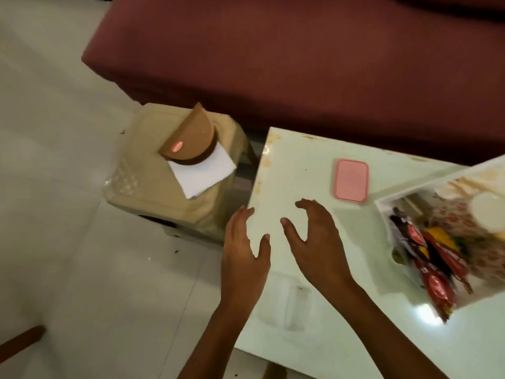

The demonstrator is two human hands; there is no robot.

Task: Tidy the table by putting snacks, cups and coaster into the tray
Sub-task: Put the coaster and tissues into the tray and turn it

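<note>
from my end of the link i see both hands over the near-left part of the pale glass table [300, 165], and neither has hold of anything. the left hand [243, 250] sits at the table's left edge with its fingers loose and nearly straight and the thumb spread. the right hand [318, 242] is just beside it, fingers arched in a loose claw and thumb held apart, with nothing between them. i cannot tell whether any fingertip touches the glass.

the tray [437, 177] stands at the right of the table, partly cut off by the frame. red and dark snack packets [434, 269] lie in its near half, one end poking past the near rim. a round white thing [489, 212], probably a cup, sits deeper in. the pink coaster [351, 179] lies flat on the table just beside the tray's left corner, outside it and beyond the right hand.

i judge the coaster to be the one task item left out. the right hand is nearer, and its arched fingers suit a flat, thin piece on slick glass. it may need a nail under an edge, or a slide, before it will lift.

left of the table a stool [153, 192] carries a brown holder [188, 140] on white napkins [203, 173], likely parked there to keep them off the table. a maroon sofa [300, 64] runs behind.
</note>
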